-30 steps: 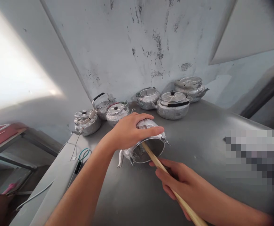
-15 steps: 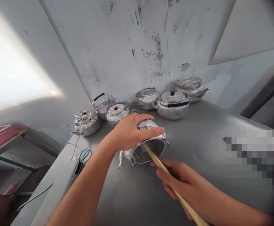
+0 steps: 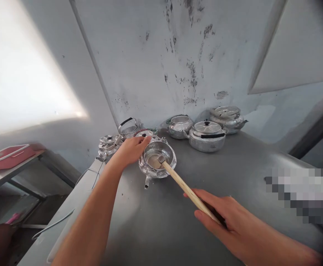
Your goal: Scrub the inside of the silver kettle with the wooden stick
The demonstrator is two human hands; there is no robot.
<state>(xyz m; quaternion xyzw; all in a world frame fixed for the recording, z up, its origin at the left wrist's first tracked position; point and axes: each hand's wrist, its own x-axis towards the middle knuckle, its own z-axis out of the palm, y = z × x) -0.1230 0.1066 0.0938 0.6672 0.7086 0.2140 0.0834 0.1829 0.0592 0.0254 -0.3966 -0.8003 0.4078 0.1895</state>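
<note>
A dented silver kettle (image 3: 170,168) with no lid sits on the grey table, its round mouth facing up and towards me and its spout pointing to the near left. My left hand (image 3: 131,150) grips its left side near the rim; the fingertips are partly hidden. In my right hand (image 3: 224,216) is a hammer (image 3: 182,184) by its pale wooden handle. The small hammer head is at the kettle's mouth, in front of its inside; I cannot tell if it touches the metal.
Along the wall stand several other silver kettles, among them a lidded kettle (image 3: 208,142) with a black handle grip. A cable (image 3: 54,222) runs over the table's left side. A red basket (image 3: 12,157) rests on a shelf at left. A blurred patch covers something at right.
The kettle has turned from lying on its side to mouth up. My left hand has shifted from its top to its left side. The hammer head has come out into view.
</note>
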